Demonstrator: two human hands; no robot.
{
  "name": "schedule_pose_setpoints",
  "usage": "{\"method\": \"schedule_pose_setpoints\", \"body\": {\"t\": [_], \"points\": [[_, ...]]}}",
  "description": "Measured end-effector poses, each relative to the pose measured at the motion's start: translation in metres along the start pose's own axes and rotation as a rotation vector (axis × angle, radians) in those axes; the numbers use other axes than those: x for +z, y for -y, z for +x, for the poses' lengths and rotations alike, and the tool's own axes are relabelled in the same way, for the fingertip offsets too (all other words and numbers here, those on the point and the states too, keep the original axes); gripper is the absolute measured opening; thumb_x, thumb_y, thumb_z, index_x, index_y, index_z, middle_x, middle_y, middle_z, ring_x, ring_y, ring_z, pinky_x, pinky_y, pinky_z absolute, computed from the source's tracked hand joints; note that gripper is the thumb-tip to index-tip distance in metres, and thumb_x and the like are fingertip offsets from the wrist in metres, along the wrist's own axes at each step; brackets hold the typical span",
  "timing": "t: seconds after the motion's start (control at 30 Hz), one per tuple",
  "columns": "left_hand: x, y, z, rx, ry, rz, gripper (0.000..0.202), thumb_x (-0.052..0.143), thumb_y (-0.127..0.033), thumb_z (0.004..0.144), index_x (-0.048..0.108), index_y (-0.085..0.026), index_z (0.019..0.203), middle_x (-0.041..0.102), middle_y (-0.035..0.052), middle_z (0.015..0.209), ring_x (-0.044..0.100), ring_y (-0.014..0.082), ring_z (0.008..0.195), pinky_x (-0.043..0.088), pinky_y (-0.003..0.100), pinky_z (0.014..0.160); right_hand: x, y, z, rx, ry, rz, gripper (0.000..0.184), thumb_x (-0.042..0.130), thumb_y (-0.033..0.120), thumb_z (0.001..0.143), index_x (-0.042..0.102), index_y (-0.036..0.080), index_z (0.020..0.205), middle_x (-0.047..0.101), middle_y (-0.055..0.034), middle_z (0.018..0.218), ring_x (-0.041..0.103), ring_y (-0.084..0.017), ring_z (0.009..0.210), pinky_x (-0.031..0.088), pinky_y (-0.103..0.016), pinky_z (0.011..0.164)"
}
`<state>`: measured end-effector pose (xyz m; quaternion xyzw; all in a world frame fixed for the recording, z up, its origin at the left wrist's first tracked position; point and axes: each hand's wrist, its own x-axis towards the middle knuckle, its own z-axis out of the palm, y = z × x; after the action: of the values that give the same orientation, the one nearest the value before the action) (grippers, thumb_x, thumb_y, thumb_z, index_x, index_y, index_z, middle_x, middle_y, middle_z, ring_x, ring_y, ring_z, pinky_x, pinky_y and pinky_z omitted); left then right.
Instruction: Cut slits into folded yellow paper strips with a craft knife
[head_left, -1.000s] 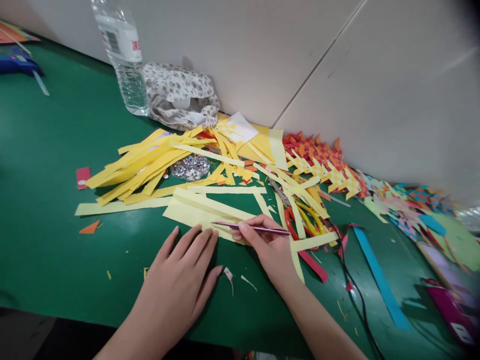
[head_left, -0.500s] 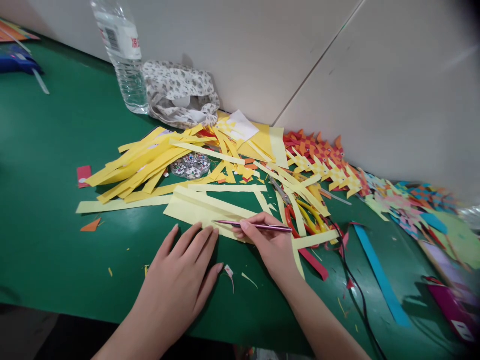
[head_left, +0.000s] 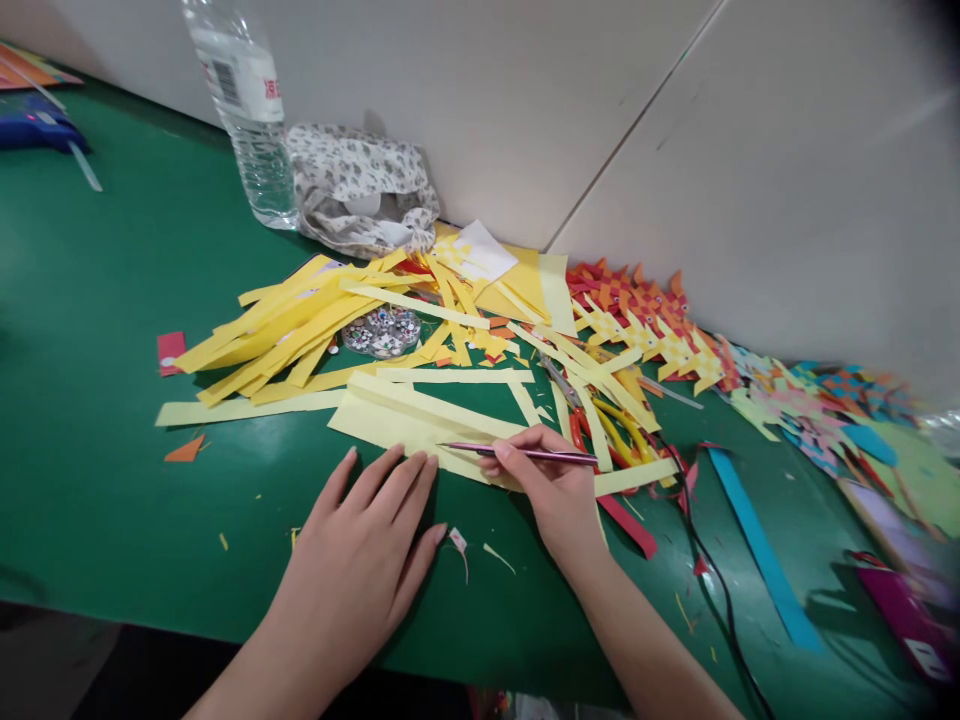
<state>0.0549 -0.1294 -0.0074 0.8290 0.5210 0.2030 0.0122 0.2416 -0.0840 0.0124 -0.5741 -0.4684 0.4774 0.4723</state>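
A pale yellow sheet of paper (head_left: 390,412) with a lengthwise crease lies on the green table (head_left: 150,540). My left hand (head_left: 375,530) is spread flat, its fingertips on the sheet's near edge. Between the thumb and fingers of my right hand (head_left: 551,490) is a slim purple pen (head_left: 540,455), held low and nearly level over the sheet. Its tip points left, at the paper's middle; whether it touches cannot be made out. Around the sheet lie pale paper strips (head_left: 457,377) and scissors with red and yellow handles (head_left: 622,430).
Yellow strips (head_left: 300,335) heap behind the sheet, near a clear case of small beads or eyes (head_left: 382,330). A water bottle (head_left: 244,120) and a patterned cloth pouch (head_left: 364,190) stand by the wall. Woven paper fish (head_left: 630,300) line the right. A black cable (head_left: 709,570) crosses the table.
My right hand and the pen have shifted slightly to the right along the sheet. My left hand stays where it was.
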Motion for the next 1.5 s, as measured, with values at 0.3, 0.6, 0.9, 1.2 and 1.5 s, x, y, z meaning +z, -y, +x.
{"method": "schedule_pose_setpoints", "body": {"t": [0.3, 0.6, 0.9, 1.2, 1.5], "points": [[-0.007, 0.002, 0.004, 0.076, 0.001, 0.06, 0.04, 0.036, -0.031, 0.099, 0.06, -0.016, 0.127, 0.067, 0.0071, 0.125, 0.06, 0.0278, 0.115, 0.038, 0.048, 0.101, -0.006, -0.002, 0.0, -0.03, 0.007, 0.021, 0.026, 0.08, 0.04, 0.071, 0.063, 0.02, 0.07, 0.07, -0.0013, 0.067, 0.07, -0.016, 0.06, 0.061, -0.029, 0.062], [-0.047, 0.068, 0.083, 0.179, 0.185, 0.038, 0.048, 0.055, -0.029, 0.082, 0.055, -0.022, 0.129, 0.064, 0.0075, 0.125, 0.059, 0.0291, 0.114, 0.046, 0.043, 0.094, -0.011, -0.003, 0.002, -0.044, 0.011, -0.018, 0.026, 0.078, 0.04, 0.071, 0.061, 0.02, 0.067, 0.068, -0.001, 0.064, 0.069, -0.017, 0.063, 0.056, -0.026, 0.059], [-0.033, 0.081, 0.116, 0.172, 0.596, -0.212, 0.025, 0.065, -0.034, 0.072, 0.064, -0.024, 0.095, 0.067, 0.001, 0.096, 0.062, 0.0195, 0.083, 0.04, 0.025, 0.061, -0.016, 0.0, 0.002, -0.142, -0.025, -0.015, 0.018, 0.074, 0.033, 0.074, 0.063, 0.022, 0.067, 0.065, 0.0013, 0.064, 0.066, -0.017, 0.061, 0.053, -0.028, 0.06], [-0.026, 0.084, 0.115, 0.13, 0.561, -0.352, 0.01, 0.05, -0.024, 0.082, 0.058, -0.023, 0.086, 0.066, 0.0003, 0.081, 0.06, 0.0174, 0.074, 0.038, 0.025, 0.059, -0.01, 0.001, 0.002, -0.159, 0.057, -0.052, 0.017, 0.076, 0.034, 0.075, 0.064, 0.023, 0.07, 0.067, 0.0005, 0.067, 0.065, -0.017, 0.061, 0.052, -0.029, 0.059], [-0.023, 0.09, 0.11, 0.071, 0.536, -0.379, 0.027, 0.057, -0.026, 0.079, 0.064, -0.024, 0.105, 0.07, 0.0007, 0.096, 0.063, 0.018, 0.08, 0.042, 0.025, 0.065, -0.01, -0.001, 0.005, -0.123, -0.035, -0.008, 0.015, 0.078, 0.033, 0.074, 0.069, 0.022, 0.071, 0.071, -0.0009, 0.065, 0.068, -0.017, 0.061, 0.055, -0.027, 0.059]]}}
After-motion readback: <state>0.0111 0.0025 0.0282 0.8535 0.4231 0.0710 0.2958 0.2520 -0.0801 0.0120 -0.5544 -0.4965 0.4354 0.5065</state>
